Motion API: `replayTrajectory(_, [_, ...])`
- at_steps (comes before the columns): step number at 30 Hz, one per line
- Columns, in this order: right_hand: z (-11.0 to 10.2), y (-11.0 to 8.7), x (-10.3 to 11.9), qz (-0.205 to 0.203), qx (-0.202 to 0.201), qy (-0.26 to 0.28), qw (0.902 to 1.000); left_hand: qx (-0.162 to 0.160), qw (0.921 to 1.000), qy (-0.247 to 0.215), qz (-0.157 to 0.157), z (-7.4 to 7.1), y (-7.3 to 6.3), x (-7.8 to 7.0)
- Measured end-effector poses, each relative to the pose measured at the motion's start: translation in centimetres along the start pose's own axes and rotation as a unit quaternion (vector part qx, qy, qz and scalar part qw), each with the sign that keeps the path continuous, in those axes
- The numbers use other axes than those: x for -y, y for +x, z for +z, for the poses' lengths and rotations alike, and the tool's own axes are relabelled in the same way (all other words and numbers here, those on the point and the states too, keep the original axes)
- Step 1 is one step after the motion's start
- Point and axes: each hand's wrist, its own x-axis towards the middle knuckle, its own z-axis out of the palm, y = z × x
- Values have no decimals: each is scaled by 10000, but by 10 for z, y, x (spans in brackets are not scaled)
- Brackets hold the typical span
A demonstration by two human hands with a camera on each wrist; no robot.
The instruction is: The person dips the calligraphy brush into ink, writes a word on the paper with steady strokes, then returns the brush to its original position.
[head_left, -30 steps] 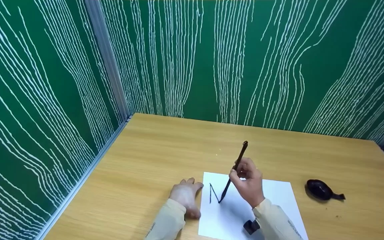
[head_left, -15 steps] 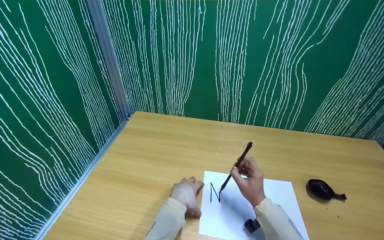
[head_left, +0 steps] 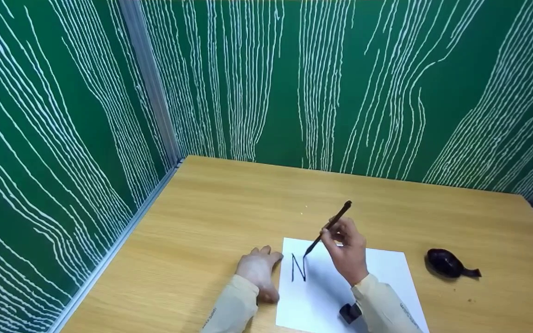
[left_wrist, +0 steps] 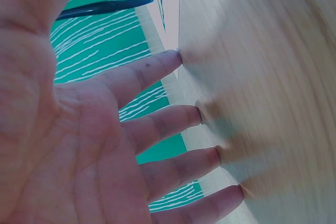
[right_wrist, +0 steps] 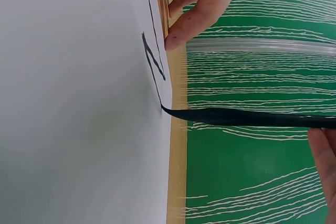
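Observation:
My right hand (head_left: 347, 252) pinches a slim black ink brush (head_left: 339, 214) by its handle, the handle leaning up and to the right. Its bent, pointed tip (right_wrist: 170, 111) meets the white paper (head_left: 294, 305) at the upper end of a thin black stroke. Together the strokes make a letter N (head_left: 298, 267) near the sheet's upper left corner. My left hand (head_left: 257, 272) rests on the table along the paper's left edge, fingers spread. In the left wrist view its fingertips (left_wrist: 173, 57) touch the wood, the index fingertip right at the paper's edge.
A small black spoon-shaped dish (head_left: 444, 263) with a short handle stands on the wooden table (head_left: 229, 199), right of the paper. Green panels (head_left: 280, 92) with white wavy lines rise behind and at the left. A black block (head_left: 350, 313) sits at the right cuff.
My right hand has drawn the brush tip upward from the N's lower right corner, leaving its right vertical stroke. The handle now leans further right. The left hand stays in place.

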Motion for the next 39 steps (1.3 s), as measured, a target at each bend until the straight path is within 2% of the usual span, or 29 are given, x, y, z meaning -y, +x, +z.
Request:
replayTrajectory(2, [-1, 0, 0, 13, 12, -10, 10000, 0, 10000, 70, 32, 4, 3, 2])
replayTrajectory(11, [-2, -1, 1, 14, -82, 4, 10000, 165, 9998, -47, -44, 0, 5, 0])
replayTrajectory(16, [-2, 1, 3, -196, -510, 5, 9985, 165, 9997, -126, -89, -4, 2, -4])
replayTrajectory(20, [-2, 2, 4, -147, -791, -162, 9966, 269, 9993, -168, -179, -9, 0, -7])
replayTrajectory(24, [-3, 0, 3, -18, -728, -306, 9969, 300, 9993, -53, -200, -9, -1, -7])
replayTrajectory(29, [-3, -1, 0, 19, -655, -346, 9973, 70, 9999, 141, -61, 1, 4, 1])
replayTrajectory(33, [-3, -2, 0, 82, -623, -392, 9973, 101, 9998, 152, -74, 4, 7, 3])
replayTrajectory(39, [-2, -2, -1, 36, -566, -390, 9976, 267, 9995, -40, -168, -9, -1, -5])
